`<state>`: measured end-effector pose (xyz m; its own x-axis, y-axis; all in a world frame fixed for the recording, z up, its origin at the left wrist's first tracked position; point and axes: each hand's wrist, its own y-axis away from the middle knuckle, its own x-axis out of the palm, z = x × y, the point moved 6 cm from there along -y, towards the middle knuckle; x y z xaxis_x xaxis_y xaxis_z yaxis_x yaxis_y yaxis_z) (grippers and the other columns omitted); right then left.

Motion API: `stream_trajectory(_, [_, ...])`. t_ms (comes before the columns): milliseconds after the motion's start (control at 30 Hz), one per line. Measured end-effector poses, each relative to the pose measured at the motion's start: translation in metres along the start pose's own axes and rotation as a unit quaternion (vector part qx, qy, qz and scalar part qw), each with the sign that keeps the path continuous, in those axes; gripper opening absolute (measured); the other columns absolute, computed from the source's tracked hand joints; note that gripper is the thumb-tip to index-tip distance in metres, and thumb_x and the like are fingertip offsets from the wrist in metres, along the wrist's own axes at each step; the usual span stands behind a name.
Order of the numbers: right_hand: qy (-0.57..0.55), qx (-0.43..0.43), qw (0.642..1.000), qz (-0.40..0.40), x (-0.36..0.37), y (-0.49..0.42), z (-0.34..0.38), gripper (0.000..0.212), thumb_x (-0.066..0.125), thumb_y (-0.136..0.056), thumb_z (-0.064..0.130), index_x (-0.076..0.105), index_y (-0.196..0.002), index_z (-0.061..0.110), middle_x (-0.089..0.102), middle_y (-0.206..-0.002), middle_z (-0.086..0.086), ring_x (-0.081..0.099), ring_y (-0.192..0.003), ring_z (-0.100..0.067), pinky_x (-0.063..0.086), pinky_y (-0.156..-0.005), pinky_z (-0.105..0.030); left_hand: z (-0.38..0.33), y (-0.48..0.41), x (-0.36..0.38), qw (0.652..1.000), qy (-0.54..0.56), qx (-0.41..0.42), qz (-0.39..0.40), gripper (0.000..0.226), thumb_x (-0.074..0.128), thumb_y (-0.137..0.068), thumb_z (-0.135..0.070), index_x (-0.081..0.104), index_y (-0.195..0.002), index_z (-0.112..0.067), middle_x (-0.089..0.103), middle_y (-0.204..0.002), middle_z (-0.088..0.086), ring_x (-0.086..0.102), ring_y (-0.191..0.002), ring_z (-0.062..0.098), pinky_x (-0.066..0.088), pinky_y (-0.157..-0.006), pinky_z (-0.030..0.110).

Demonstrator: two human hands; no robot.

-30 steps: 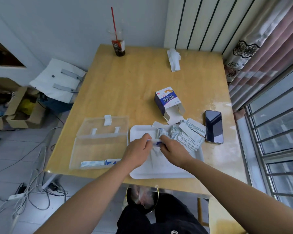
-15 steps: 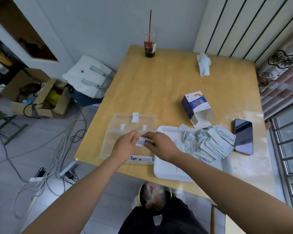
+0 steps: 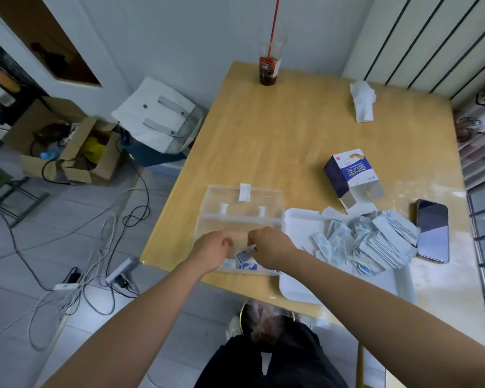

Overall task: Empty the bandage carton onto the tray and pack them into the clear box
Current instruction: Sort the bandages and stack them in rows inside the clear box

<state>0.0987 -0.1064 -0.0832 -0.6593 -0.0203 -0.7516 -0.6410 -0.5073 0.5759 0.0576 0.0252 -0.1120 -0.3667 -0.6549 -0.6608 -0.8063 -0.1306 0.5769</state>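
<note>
Over the near edge of the clear box (image 3: 237, 218), the right hand (image 3: 269, 245) is pinching one wrapped bandage (image 3: 244, 254), the left hand (image 3: 212, 249) is curling alongside (grasp indeterminate), and most bandages (image 3: 375, 242) are lying unpacked on the tray (image 3: 300, 287) by the emptied carton (image 3: 350, 175).

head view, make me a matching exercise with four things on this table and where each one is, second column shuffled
Things:
1. carton
2. phone
3. cup
4. single bandage

Places:
a. at the far edge of the table
b. pinched by the right hand over the clear box
c. on its side, flaps open, just beyond the tray
d. lying flat, right of the bandage pile

Pairs: 1-c, 2-d, 3-a, 4-b
</note>
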Motion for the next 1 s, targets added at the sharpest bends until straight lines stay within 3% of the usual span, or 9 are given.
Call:
stream_trajectory(167, [0.055,0.011,0.996,0.063,0.019,-0.005,0.005,0.028,0.052,-0.089,0.007,0.055,-0.117,0.008,0.059,-0.115,-0.011,0.060,-0.102,-0.029,0.046,-0.073,-0.032,0.004,-0.005,0.013,0.995,-0.055,0.001,0.080,0.033,0.039,-0.096,-0.012,0.066,-0.115,-0.012,0.065,-0.121,0.004,0.060,-0.107,0.023,0.048,-0.090,0.030])
stream_trajectory(267, [0.092,0.010,0.991,0.093,0.025,-0.007,0.005,0.025,0.050,-0.090,0.007,0.056,-0.114,0.007,0.059,-0.109,-0.010,0.060,-0.098,-0.027,0.045,-0.071,-0.030,0.006,-0.006,0.018,0.991,-0.088,0.000,0.098,0.029,0.042,-0.094,-0.014,0.068,-0.091,-0.003,0.066,-0.090,0.013,0.056,-0.076,0.026,0.040,-0.063,0.029])
stream_trajectory(367, [0.108,0.006,0.987,0.121,0.029,-0.009,0.002,0.013,0.048,-0.091,0.005,0.058,-0.100,0.003,0.051,-0.088,-0.008,0.055,-0.086,-0.027,0.044,-0.070,-0.029,0.007,-0.006,0.019,0.989,-0.109,-0.009,0.098,0.031,0.042,-0.093,-0.014,0.049,-0.064,-0.008,0.049,-0.065,0.005,0.045,-0.067,0.023,0.030,-0.052,0.028])
stream_trajectory(467, [0.110,0.007,0.988,0.111,0.027,-0.012,0.002,0.015,0.047,-0.091,0.002,0.049,-0.077,0.006,0.044,-0.073,-0.005,0.053,-0.084,-0.028,0.040,-0.068,-0.028,0.004,-0.005,0.017,0.989,-0.109,0.015,0.096,0.027,0.041,-0.094,-0.016,0.064,-0.087,-0.004,0.062,-0.085,0.009,0.057,-0.079,0.027,0.047,-0.066,0.033])
stream_trajectory(533, [0.103,0.000,0.990,0.093,0.028,-0.015,0.000,0.012,0.047,-0.091,0.001,0.055,-0.099,0.004,0.056,-0.092,-0.010,0.058,-0.094,-0.030,0.040,-0.070,-0.029,0.003,-0.005,0.015,0.989,-0.109,0.027,0.091,0.031,0.039,-0.095,-0.016,0.067,-0.100,-0.005,0.063,-0.094,0.010,0.057,-0.081,0.027,0.049,-0.072,0.034])
stream_trajectory(600, [0.102,-0.001,0.991,0.083,0.029,-0.018,-0.001,0.026,0.047,-0.090,0.000,0.054,-0.115,0.002,0.059,-0.111,-0.015,0.059,-0.104,-0.031,0.041,-0.072,-0.029,0.002,-0.002,0.016,0.988,-0.116,0.029,0.096,0.029,0.039,-0.094,-0.014,0.064,-0.089,0.000,0.054,-0.075,0.007,0.049,-0.072,0.024,0.040,-0.064,0.029])
stream_trajectory(700, [0.112,0.001,0.990,0.087,0.032,-0.020,-0.001,0.025,0.047,-0.089,-0.001,0.060,-0.111,0.002,0.060,-0.105,-0.014,0.061,-0.105,-0.031,0.045,-0.074,-0.030,0.001,0.000,0.017,0.987,-0.130,0.020,0.091,0.029,0.040,-0.093,-0.013,0.050,-0.067,-0.004,0.040,-0.062,0.003,0.044,-0.070,0.025,0.033,-0.062,0.030])
stream_trajectory(833, [0.089,-0.015,0.991,0.101,0.041,-0.023,-0.002,0.031,0.049,-0.088,0.003,0.059,-0.117,0.009,0.061,-0.114,-0.010,0.060,-0.104,-0.029,0.047,-0.075,-0.031,0.002,0.001,0.017,0.987,-0.123,0.024,0.096,0.029,0.040,-0.094,-0.014,0.060,-0.082,0.002,0.060,-0.091,0.021,0.058,-0.089,0.038,0.046,-0.072,0.038])
stream_trajectory(1000, [0.055,-0.056,0.994,0.080,0.038,-0.023,0.004,0.050,0.049,-0.090,0.004,0.045,-0.136,0.024,0.046,-0.121,-0.010,0.054,-0.108,-0.031,0.050,-0.085,-0.040,0.001,0.001,0.017,0.987,-0.126,0.026,0.095,0.030,0.039,-0.095,-0.013,0.063,-0.093,0.004,0.060,-0.103,0.023,0.058,-0.097,0.038,0.045,-0.073,0.036])
